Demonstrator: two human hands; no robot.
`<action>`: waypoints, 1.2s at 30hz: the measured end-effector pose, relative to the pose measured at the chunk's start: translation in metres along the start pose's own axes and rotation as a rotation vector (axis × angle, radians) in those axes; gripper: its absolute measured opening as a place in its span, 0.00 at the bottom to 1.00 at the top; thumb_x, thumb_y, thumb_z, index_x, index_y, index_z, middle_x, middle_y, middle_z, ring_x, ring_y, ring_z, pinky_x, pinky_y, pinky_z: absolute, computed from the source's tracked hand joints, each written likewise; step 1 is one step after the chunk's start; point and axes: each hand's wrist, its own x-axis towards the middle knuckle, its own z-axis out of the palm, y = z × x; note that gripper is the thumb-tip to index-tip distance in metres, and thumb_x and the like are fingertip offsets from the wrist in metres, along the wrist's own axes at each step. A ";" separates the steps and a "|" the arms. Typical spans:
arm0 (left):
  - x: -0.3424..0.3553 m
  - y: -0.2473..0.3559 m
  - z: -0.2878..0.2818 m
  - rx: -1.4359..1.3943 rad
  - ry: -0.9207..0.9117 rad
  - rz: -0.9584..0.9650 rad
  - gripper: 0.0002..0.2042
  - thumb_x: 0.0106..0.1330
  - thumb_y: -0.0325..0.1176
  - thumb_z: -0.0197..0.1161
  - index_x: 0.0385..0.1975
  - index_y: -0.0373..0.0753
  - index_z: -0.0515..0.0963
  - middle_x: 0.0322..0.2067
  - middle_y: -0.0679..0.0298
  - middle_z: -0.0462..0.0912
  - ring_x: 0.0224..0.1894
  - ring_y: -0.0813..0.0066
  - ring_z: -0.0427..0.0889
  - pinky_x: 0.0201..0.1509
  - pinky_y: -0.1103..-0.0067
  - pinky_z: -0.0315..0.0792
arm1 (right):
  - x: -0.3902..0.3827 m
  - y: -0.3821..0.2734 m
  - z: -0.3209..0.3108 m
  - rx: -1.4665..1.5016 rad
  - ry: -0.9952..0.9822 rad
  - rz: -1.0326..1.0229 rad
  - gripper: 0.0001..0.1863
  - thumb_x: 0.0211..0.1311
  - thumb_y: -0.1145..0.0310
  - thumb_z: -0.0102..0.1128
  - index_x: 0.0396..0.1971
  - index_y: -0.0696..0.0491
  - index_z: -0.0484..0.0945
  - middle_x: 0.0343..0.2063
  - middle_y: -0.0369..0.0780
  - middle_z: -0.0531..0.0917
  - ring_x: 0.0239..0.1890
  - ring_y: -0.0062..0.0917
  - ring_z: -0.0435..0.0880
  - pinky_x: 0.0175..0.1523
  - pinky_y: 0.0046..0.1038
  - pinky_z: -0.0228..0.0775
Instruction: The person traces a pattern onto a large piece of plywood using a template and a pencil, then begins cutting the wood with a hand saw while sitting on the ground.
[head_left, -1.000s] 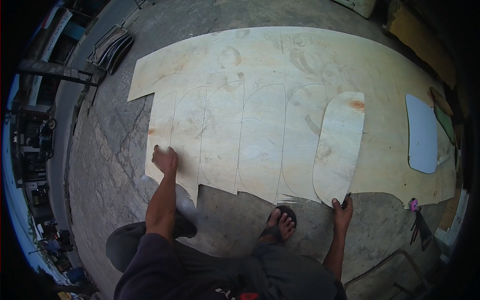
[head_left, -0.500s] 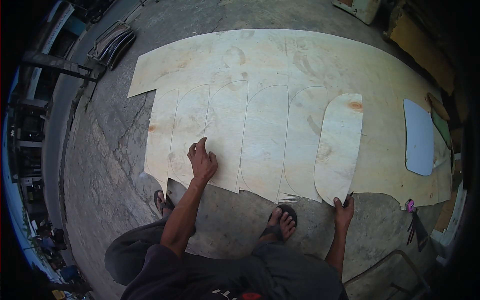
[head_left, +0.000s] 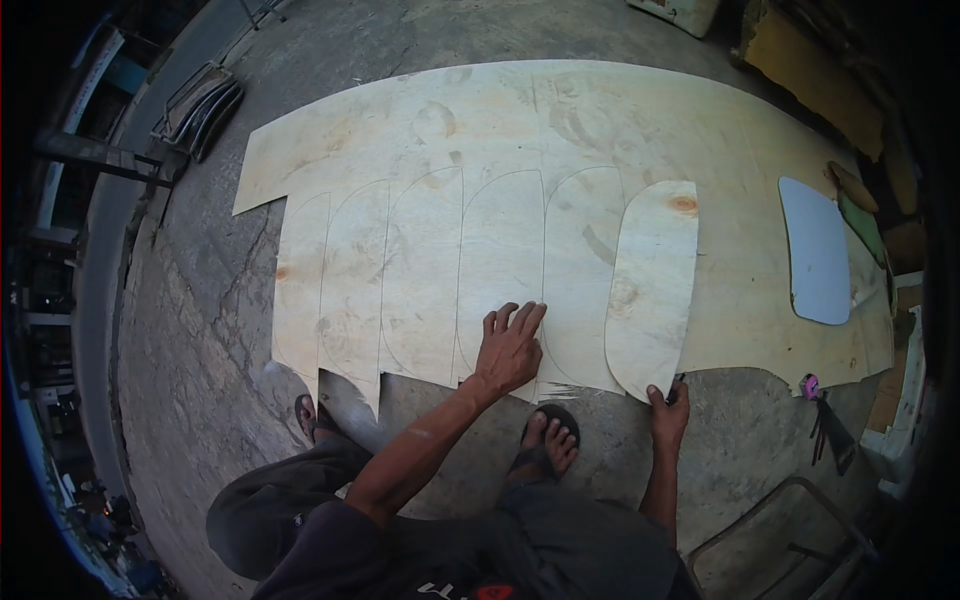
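Observation:
A large pale plywood sheet (head_left: 560, 120) lies on the concrete, marked with several rounded, pencil-like outlines along its near half. A loose, round-cornered plywood piece (head_left: 655, 270) lies on it at the right of the outlines. My left hand (head_left: 510, 345) rests on the sheet with fingers apart, left of that piece. My right hand (head_left: 670, 415) grips a small dark object at the piece's bottom edge, its thumb touching or very near the piece. Exactly what the dark object is cannot be made out. My sandalled feet stand at the sheet's ragged near edge.
A white curved panel (head_left: 815, 250) and green board (head_left: 858, 230) lie on the sheet's right. A pink tape measure (head_left: 810, 386) is by dark tools (head_left: 838, 440). A metal frame (head_left: 780, 520) is lower right, stacked curved frames (head_left: 200, 110) upper left, street and motorbikes far left.
My left hand has moved rightward across the outlines, from the sheet's left edge to near its middle. My right hand stays at the loose piece's lower end. The view has shifted slightly.

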 end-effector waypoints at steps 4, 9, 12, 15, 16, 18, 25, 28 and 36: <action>0.006 0.058 0.028 -0.058 -0.164 0.178 0.35 0.64 0.38 0.65 0.72 0.41 0.61 0.72 0.48 0.61 0.71 0.43 0.61 0.73 0.52 0.55 | 0.001 -0.001 -0.007 0.023 -0.003 -0.035 0.22 0.63 0.67 0.69 0.52 0.62 0.76 0.44 0.44 0.83 0.46 0.30 0.82 0.55 0.33 0.73; -0.015 0.070 0.057 0.108 -0.378 0.324 0.34 0.68 0.46 0.64 0.73 0.51 0.62 0.77 0.47 0.53 0.77 0.44 0.53 0.76 0.50 0.53 | -0.002 -0.024 -0.016 0.352 0.068 0.019 0.19 0.67 0.68 0.67 0.53 0.61 0.76 0.42 0.41 0.82 0.40 0.25 0.83 0.39 0.28 0.80; -0.013 0.049 0.064 0.125 -0.314 0.357 0.33 0.69 0.45 0.63 0.73 0.50 0.62 0.76 0.48 0.55 0.77 0.45 0.55 0.75 0.48 0.53 | 0.015 -0.014 -0.028 0.356 0.109 0.057 0.18 0.68 0.70 0.65 0.53 0.61 0.76 0.42 0.41 0.82 0.38 0.24 0.84 0.36 0.27 0.81; 0.003 0.045 0.049 0.148 -0.315 0.335 0.32 0.69 0.47 0.63 0.72 0.49 0.64 0.74 0.49 0.60 0.76 0.49 0.57 0.74 0.45 0.52 | 0.034 -0.006 -0.041 0.318 0.177 0.058 0.18 0.68 0.73 0.64 0.55 0.64 0.75 0.41 0.43 0.83 0.35 0.25 0.84 0.35 0.26 0.81; 0.011 0.044 0.040 0.150 -0.324 0.312 0.31 0.69 0.48 0.63 0.71 0.48 0.65 0.74 0.50 0.60 0.76 0.50 0.58 0.74 0.44 0.52 | 0.039 -0.003 -0.040 0.298 0.185 0.060 0.19 0.67 0.72 0.65 0.55 0.64 0.76 0.41 0.43 0.83 0.35 0.25 0.84 0.35 0.26 0.81; 0.005 0.002 0.050 0.284 -0.190 0.438 0.30 0.69 0.48 0.63 0.69 0.47 0.67 0.73 0.50 0.62 0.76 0.49 0.58 0.74 0.43 0.51 | 0.050 -0.002 -0.025 0.261 0.190 0.060 0.20 0.66 0.71 0.67 0.55 0.63 0.77 0.41 0.43 0.83 0.35 0.26 0.84 0.34 0.27 0.80; -0.053 -0.015 -0.021 -0.221 -0.442 -0.235 0.22 0.73 0.44 0.60 0.57 0.33 0.72 0.55 0.49 0.78 0.57 0.49 0.77 0.60 0.58 0.71 | 0.052 -0.011 0.007 -0.318 0.339 -0.035 0.26 0.61 0.61 0.72 0.56 0.56 0.78 0.48 0.49 0.81 0.53 0.43 0.82 0.54 0.45 0.74; -0.110 -0.011 -0.021 -1.114 -0.388 -1.293 0.26 0.74 0.52 0.60 0.54 0.31 0.71 0.48 0.50 0.80 0.53 0.50 0.79 0.59 0.62 0.74 | 0.041 -0.029 0.011 -0.360 0.345 0.057 0.26 0.61 0.61 0.72 0.57 0.53 0.78 0.50 0.45 0.80 0.52 0.44 0.83 0.53 0.45 0.75; -0.113 -0.049 0.015 -1.846 0.220 -1.454 0.21 0.72 0.54 0.64 0.46 0.40 0.76 0.39 0.61 0.78 0.40 0.69 0.75 0.48 0.72 0.72 | 0.041 -0.034 0.036 -0.344 0.350 -0.098 0.27 0.60 0.65 0.73 0.57 0.56 0.77 0.51 0.47 0.79 0.54 0.45 0.81 0.55 0.43 0.75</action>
